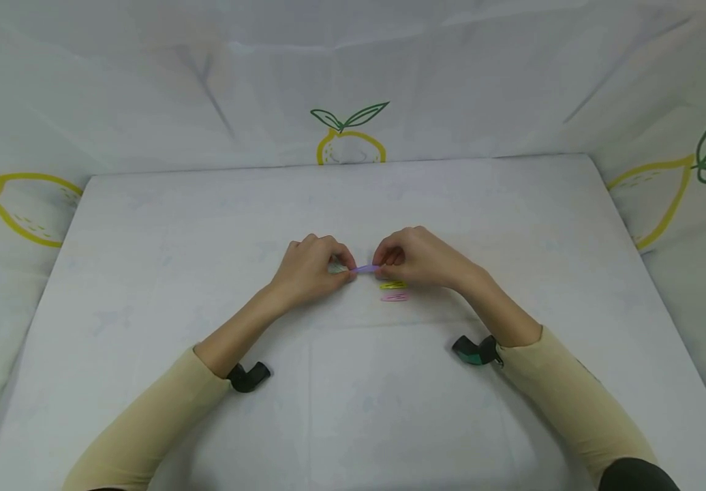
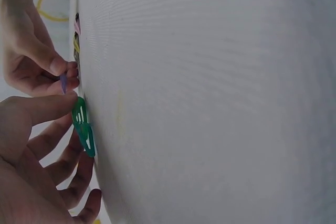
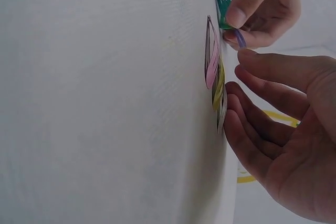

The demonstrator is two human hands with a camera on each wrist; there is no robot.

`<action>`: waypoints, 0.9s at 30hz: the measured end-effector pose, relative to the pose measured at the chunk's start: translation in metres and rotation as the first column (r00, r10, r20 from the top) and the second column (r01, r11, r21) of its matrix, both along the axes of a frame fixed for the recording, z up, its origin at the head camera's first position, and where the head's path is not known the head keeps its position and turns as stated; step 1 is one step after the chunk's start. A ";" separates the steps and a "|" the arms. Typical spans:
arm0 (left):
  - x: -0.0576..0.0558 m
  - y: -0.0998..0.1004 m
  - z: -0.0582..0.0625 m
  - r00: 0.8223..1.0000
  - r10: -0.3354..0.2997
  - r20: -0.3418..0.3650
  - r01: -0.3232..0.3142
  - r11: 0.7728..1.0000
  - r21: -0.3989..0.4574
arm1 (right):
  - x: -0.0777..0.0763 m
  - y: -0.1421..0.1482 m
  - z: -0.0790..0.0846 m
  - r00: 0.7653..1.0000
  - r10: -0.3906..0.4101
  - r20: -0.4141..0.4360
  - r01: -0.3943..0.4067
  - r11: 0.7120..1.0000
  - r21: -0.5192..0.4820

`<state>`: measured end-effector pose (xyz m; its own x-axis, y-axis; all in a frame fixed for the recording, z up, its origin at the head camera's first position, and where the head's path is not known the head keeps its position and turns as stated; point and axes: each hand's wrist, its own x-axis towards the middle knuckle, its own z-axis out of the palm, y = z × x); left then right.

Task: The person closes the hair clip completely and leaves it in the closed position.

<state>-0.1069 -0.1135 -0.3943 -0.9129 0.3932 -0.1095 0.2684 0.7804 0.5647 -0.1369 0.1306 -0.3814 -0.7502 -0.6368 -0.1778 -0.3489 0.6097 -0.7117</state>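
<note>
A purple hair clip (image 1: 366,269) spans the gap between the two hands. My left hand (image 1: 310,269) pinches its left end between thumb and forefinger. Its right end is pinched by my right hand (image 1: 423,259), whose fingertips hide part of it. In the left wrist view a green snap hair clip (image 2: 83,127) lies by the left hand's fingers, close to the tabletop. Beside the right hand are a yellow snap clip (image 1: 393,285) and a pink snap clip (image 1: 394,297), side by side. A pale clip (image 3: 222,111) shows past the yellow one in the right wrist view.
The white-covered table (image 1: 353,382) has its far edge against a hanging white cloth (image 1: 451,82) printed with lemons. A dark wrist device sits at the left cuff (image 1: 250,377), and another at the right cuff (image 1: 474,350).
</note>
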 end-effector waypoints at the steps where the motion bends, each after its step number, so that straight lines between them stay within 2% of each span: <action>1: 0.000 0.000 0.000 1.000 0.001 0.000 -0.001 1.000 -0.005 | 0.000 0.000 0.000 1.000 0.000 -0.001 0.000 1.000 0.002; 10: 0.000 0.001 -0.001 1.000 0.005 -0.004 -0.005 1.000 -0.019 | 0.000 -0.001 -0.003 1.000 -0.004 -0.014 0.004 1.000 0.012; 27: 0.001 0.003 -0.003 0.999 0.016 0.041 -0.015 0.999 -0.035 | 0.002 -0.004 -0.005 1.000 0.003 -0.019 -0.003 1.000 0.012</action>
<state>-0.1057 -0.1100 -0.3968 -0.9133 0.3744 -0.1603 0.2332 0.8035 0.5477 -0.1351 0.1263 -0.3862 -0.7518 -0.6369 -0.1711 -0.3639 0.6170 -0.6978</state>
